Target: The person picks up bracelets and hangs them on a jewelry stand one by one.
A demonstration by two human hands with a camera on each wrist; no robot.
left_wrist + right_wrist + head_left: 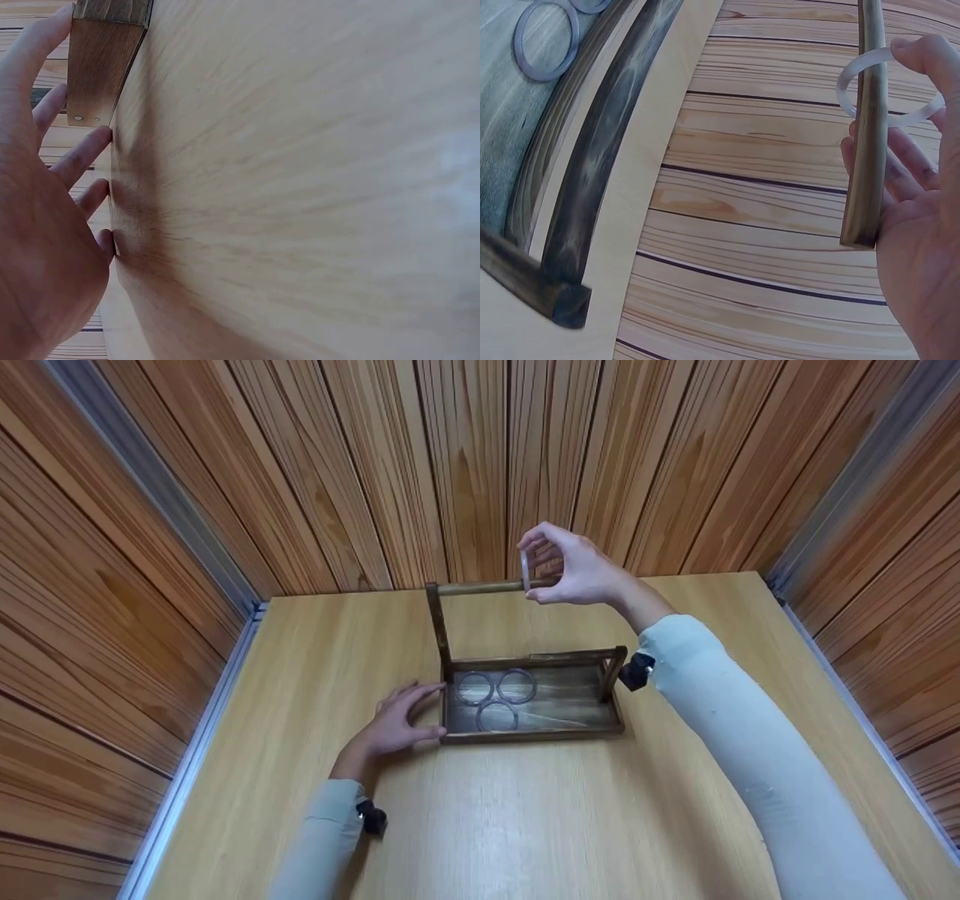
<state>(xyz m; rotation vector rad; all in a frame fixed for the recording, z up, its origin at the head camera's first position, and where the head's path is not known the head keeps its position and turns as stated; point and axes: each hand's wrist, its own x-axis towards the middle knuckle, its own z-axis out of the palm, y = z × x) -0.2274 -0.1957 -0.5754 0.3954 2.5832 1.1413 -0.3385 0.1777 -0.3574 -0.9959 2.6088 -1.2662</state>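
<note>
A dark wooden jewelry stand has a shallow tray [559,711], a tall post [439,630] on its left and a high bar [480,588] running right from it. My right hand [576,571] pinches a pale translucent bangle [843,86] between thumb and fingers; the ring encircles the high bar near its free end. Three similar bangles lie flat in the tray's left half, one of them a bangle [535,687] toward the back. My left hand [394,727], fingers spread, touches the tray's left end [105,67] with its thumb and a finger.
A lower bar [600,150] on a short post [613,673] stands at the stand's right side. Underneath is a light wooden table [510,817]. Plank-patterned walls [465,472] with metal rails [195,735] enclose the back and sides.
</note>
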